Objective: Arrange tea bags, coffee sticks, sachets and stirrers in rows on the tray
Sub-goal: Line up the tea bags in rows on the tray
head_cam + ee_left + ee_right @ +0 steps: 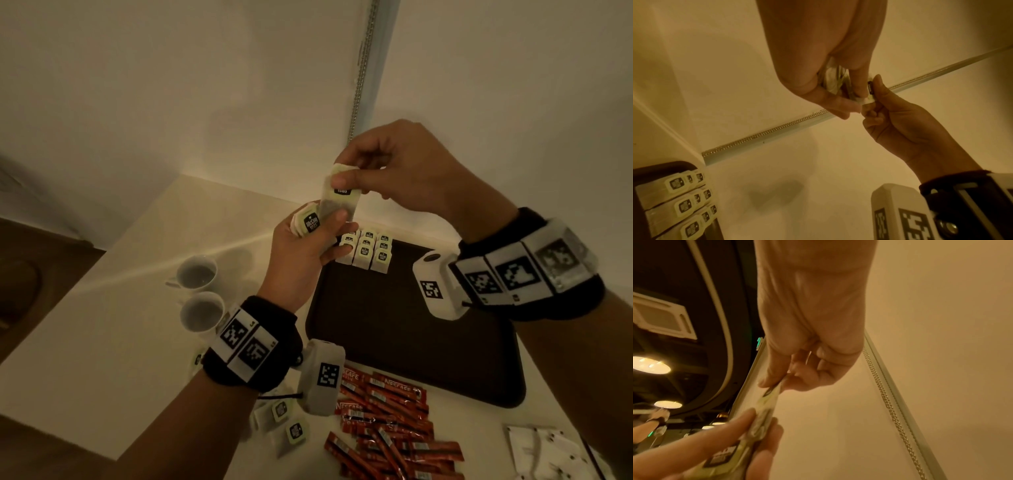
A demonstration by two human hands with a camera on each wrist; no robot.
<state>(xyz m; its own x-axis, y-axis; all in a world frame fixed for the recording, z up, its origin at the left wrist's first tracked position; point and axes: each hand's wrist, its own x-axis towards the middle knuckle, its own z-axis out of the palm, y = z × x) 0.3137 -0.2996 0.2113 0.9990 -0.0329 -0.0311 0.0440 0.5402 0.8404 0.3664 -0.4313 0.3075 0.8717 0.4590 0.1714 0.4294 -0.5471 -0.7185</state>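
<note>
My left hand [313,240] grips a small stack of tea bags [308,222] with pale green tags, held above the far left corner of the dark brown tray [394,342]. My right hand [359,178] pinches the top of one tea bag [339,200] by thumb and forefinger, its lower end still against the stack; the same tea bag [766,404] hangs from the fingers in the right wrist view. Rows of tea bags [368,251] lie at the tray's far edge, also seen as tea bags [680,201] on the tray.
Red coffee sticks [387,421] lie heaped in front of the tray, loose tea bags [284,421] to their left, white sachets [544,448] at the near right. Two white cups [200,294] stand left of the tray. A wall rises close behind the white table [102,325].
</note>
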